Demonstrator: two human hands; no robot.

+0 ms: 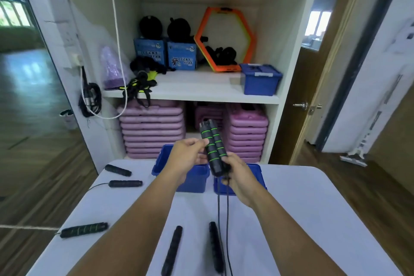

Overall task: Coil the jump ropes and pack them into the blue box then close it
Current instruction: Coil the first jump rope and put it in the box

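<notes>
So this looks like the very start of the coiling step for the first rope — both hands are up over the tabletop (313, 197) with the pair of green-ringed handles (212, 148) pressed side by side, tilted up and away from the person. The right hand (239, 177) is wrapped around the lower ends of the handles, where the black cord (224, 219) comes out, and the left hand (190, 157) pinches the handles partway up with its fingertips, so both are grasping the same bundle. The cord hangs straight down in two strands from under the right hand and runs off the bottom of the view, so as far as I can tell nothing is wound yet. The blue box (192, 177) sits open on the tabletop just behind the hands, and what I take to be its lid (257, 177) lies right beside it, mostly hidden by the right hand. Can't see inside the box from here. Other handles are still lying loose on the tabletop — two plain black ones (172, 251) near the front edge, one with green rings (84, 229) at the left, two more (124, 178) further back on the left. My guess for the next move: keep the handles clamped in one hand and use the other to loop the hanging cord around them, keeping it snug so it doesn't spring loose before it goes in the box.
</notes>
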